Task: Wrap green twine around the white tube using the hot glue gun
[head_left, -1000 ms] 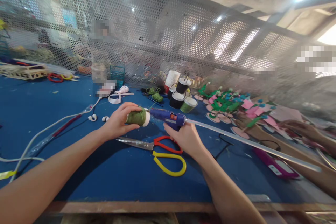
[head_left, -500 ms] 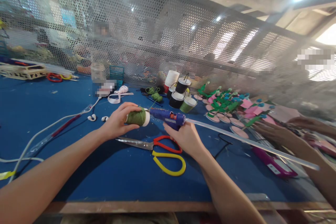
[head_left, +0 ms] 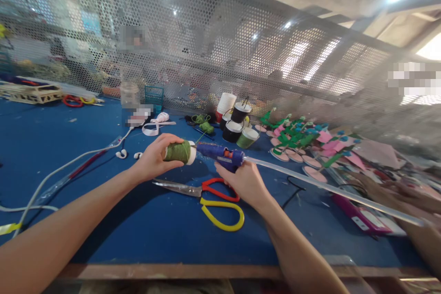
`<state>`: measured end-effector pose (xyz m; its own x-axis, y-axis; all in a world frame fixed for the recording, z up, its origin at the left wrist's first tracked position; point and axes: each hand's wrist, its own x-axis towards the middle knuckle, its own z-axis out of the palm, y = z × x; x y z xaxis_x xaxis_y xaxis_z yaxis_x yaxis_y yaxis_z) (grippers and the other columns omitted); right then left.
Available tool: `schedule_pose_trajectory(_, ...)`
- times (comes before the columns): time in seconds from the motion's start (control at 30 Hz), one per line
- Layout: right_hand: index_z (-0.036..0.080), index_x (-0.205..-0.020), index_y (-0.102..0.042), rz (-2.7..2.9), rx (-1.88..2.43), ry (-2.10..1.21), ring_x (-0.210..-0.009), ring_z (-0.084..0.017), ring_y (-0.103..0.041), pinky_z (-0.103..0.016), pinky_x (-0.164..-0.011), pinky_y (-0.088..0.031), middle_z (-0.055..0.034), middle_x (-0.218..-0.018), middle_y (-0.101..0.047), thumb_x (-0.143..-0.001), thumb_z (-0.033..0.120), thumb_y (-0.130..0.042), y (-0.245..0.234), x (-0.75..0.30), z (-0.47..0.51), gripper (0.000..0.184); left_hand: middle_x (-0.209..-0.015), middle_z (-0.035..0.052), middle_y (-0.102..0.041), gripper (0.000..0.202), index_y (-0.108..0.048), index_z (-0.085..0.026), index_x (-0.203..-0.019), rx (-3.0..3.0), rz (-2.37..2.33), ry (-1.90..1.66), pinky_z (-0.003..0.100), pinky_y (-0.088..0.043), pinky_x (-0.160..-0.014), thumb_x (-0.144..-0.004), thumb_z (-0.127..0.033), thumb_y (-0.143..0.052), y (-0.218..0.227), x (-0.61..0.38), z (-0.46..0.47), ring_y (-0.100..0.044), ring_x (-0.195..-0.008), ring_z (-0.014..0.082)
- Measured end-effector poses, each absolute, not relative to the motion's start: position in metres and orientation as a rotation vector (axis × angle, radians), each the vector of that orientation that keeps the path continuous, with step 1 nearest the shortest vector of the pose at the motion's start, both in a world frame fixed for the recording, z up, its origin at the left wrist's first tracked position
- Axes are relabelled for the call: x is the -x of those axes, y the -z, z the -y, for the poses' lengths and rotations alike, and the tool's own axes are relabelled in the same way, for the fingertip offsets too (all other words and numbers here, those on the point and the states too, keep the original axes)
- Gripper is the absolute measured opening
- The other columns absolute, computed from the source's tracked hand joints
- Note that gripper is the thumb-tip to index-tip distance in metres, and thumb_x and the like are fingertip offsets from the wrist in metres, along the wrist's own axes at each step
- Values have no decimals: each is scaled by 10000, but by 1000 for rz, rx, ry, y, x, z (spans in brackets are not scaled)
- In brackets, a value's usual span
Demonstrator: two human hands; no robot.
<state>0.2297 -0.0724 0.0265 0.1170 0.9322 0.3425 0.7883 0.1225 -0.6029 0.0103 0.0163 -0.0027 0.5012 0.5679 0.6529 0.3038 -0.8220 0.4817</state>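
A blue tabletop is edged in brown along its near side. Back from the middle of that near edge, large scissors with one red and one yellow handle are laid flat, blades pointed toward the left edge. Toward the near right corner, a purple device is seen, with a co-worker's blurred hands beyond it.

Just above the scissors, a blue glue gun is held by the right hand, its grip clamped on the handle. From its back, a long clear glue stick is extended toward the right edge. Its nozzle is pointed at the white rim of a small cup, wrapped in green yarn and held on its side over the tabletop's middle. The left hand's grip is clamped around this cup; whether it is touched by the nozzle cannot be told.

Farther back, green yarn is placed near several small cups. Pink discs with green pieces are crowded toward the far right corner. The far edge is lined by a perforated screen.
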Motion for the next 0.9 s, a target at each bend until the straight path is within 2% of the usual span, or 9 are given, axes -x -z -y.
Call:
schedule_pose_trajectory(0.23, 182, -603, -551, 1722, 1668, -202, -501, -167, -542, -276, -502, -430, -38, -553, -600, -689, 349, -517, -23, -230, 71, 191, -1047, 64, -537, 444, -514, -225, -1052, -2383, -798, -1225, 416, -436, -881, -658, -197, -715, 1, -11, -15, -531, -988, 212)
schedule_pose_trajectory(0.47, 190, -584, -556, 1728, 1652, -231, -485, -167, -542, -270, -479, -426, -22, -508, -582, -692, 358, -517, -25, -229, 74, 203, -1023, 64, -550, 420, -533, -210, -1034, -2258, -842, -1226, 412, -440, -854, -652, -221, -709, 1, -12, -14, -542, -950, 214)
schedule_pose_trajectory(0.63, 178, -639, -597, 1756, 1638, -207, -502, -174, -552, -276, -485, -431, -39, -561, -614, -698, 347, -523, -24, -230, 74, 194, -1035, 78, -556, 429, -536, -188, -1032, -2154, -868, -1218, 403, -459, -815, -645, -242, -712, 1, -13, -15, -554, -936, 219)
schedule_pose_trajectory(0.9, 207, -526, -524, 1732, 1668, -285, -523, -203, -584, -278, -468, -433, -27, -468, -572, -681, 347, -526, -27, -227, 76, 208, -1059, 94, -571, 464, -538, -163, -1046, -2039, -934, -1190, 401, -473, -799, -628, -268, -710, 0, -13, -14, -560, -964, 238)
